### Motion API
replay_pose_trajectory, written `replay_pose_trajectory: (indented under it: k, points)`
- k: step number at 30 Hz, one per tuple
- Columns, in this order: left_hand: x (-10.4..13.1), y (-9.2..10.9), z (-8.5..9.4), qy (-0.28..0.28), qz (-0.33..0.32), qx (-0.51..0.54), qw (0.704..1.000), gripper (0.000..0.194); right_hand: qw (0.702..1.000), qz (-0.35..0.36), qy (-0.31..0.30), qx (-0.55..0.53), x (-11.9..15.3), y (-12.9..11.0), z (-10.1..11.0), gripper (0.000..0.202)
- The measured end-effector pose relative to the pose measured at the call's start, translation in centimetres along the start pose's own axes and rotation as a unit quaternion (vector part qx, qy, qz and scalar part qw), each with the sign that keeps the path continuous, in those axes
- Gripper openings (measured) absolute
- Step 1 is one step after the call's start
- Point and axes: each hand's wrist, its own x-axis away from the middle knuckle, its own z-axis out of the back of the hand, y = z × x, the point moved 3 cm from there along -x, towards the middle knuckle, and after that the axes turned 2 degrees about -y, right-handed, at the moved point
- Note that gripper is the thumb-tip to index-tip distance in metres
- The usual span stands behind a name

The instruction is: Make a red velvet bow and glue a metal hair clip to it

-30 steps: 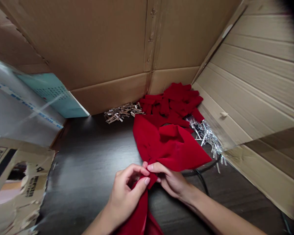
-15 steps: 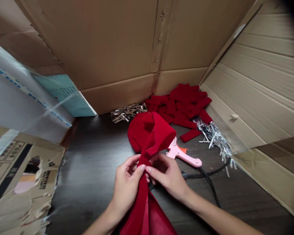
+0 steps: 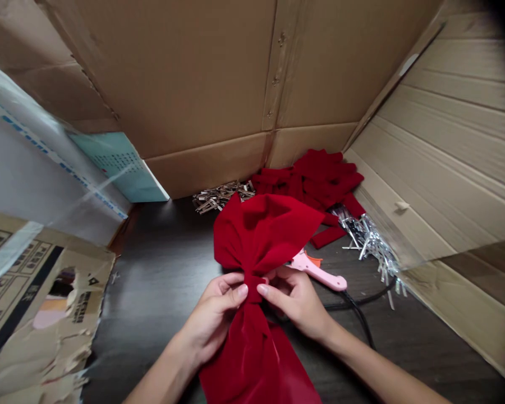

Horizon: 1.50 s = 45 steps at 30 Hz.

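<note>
A large red velvet bow (image 3: pixel 261 235) is gathered at its middle, where a short red band (image 3: pixel 255 289) crosses it. Its loops fan out beyond my fingers, and its lower part spreads toward me. From the left, my left hand (image 3: pixel 214 311) pinches the gathered centre between thumb and fingers. My right hand (image 3: pixel 297 297) grips the same centre from the other side, thumb on the band. Some fingertips are hidden behind the fabric. Just past my right hand lies a pink glue gun (image 3: pixel 320 272) with an orange trigger, partly covered by the bow and that hand.
Behind the bow lie a heap of metal clips (image 3: pixel 221 195) and a pile of red velvet strips (image 3: pixel 324 174). Silvery twist ties (image 3: pixel 372 238) lie at the right. A black cable (image 3: pixel 359 320) runs from the glue gun. Cardboard walls (image 3: pixel 202 73) enclose the dark table (image 3: pixel 151 280).
The bow has turned so its gathered centre and band face up, and its loops have spread wider. My thumbs have moved apart to either side of the band.
</note>
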Motion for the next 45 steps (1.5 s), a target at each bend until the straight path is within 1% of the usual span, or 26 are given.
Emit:
replay_pose_trajectory:
  k: [2, 4, 6, 7, 10, 15, 19, 23, 28, 31, 33, 36, 39, 45]
  points:
    - [0.1, 0.1, -0.2, -0.027, 0.000, 0.007, 1.000, 0.031, 1.000, 0.000, 0.004, 0.005, 0.1, 0.1, 0.0, 0.027]
    - [0.3, 0.2, -0.6, -0.059, -0.003, 0.009, 0.998, 0.035, 1.000, 0.008, 0.003, 0.022, 0.1, 0.1, 0.1, 0.026]
    - [0.4, 0.1, -0.8, -0.080, 0.010, 0.004, 0.997, 0.037, 0.999, 0.020, -0.021, 0.040, 0.1, -0.1, 0.1, 0.025]
    - [0.5, 0.0, -0.8, -0.081, 0.025, -0.001, 0.996, 0.035, 0.998, 0.026, -0.037, 0.049, 0.2, -0.2, 0.0, 0.024]
    - [0.6, -0.3, -0.4, -0.074, 0.075, -0.011, 0.994, 0.031, 0.993, 0.046, -0.079, 0.078, 0.2, -0.6, -0.1, 0.028]
    - [0.5, -0.5, 0.3, -0.065, 0.085, -0.005, 0.994, 0.029, 0.988, 0.047, -0.108, 0.097, 0.3, -0.7, 0.1, 0.033]
    - [0.3, -0.6, 0.3, -0.069, 0.074, 0.022, 0.995, 0.032, 0.985, 0.064, -0.107, 0.118, 0.2, -0.7, 0.3, 0.036]
    - [0.2, -0.4, 0.0, -0.075, 0.044, 0.040, 0.995, 0.035, 0.984, 0.070, -0.106, 0.126, -0.1, -0.7, 0.4, 0.037]
    - [0.4, -0.5, -0.1, -0.091, 0.058, 0.048, 0.993, 0.036, 0.984, 0.084, -0.107, 0.118, -0.2, -0.9, 0.4, 0.037]
    - [0.5, -0.5, -0.2, -0.082, 0.037, 0.052, 0.995, 0.035, 0.981, 0.103, -0.099, 0.128, -0.1, -1.1, 0.6, 0.038]
    - [0.5, -0.6, -0.4, -0.082, 0.045, 0.064, 0.994, 0.031, 0.982, 0.100, -0.102, 0.122, 0.0, -1.2, 0.6, 0.039]
    - [0.6, -0.8, -0.9, -0.086, 0.079, 0.085, 0.990, 0.025, 0.985, 0.084, -0.107, 0.102, -0.1, -1.2, 0.5, 0.040]
    - [0.7, -0.9, -1.1, -0.077, 0.079, 0.093, 0.990, 0.030, 0.987, 0.083, -0.101, 0.090, -0.2, -1.4, 0.5, 0.041]
    - [0.7, -1.4, -0.9, -0.059, 0.091, 0.104, 0.989, 0.035, 0.989, 0.083, -0.108, 0.064, 0.0, -1.6, 0.5, 0.036]
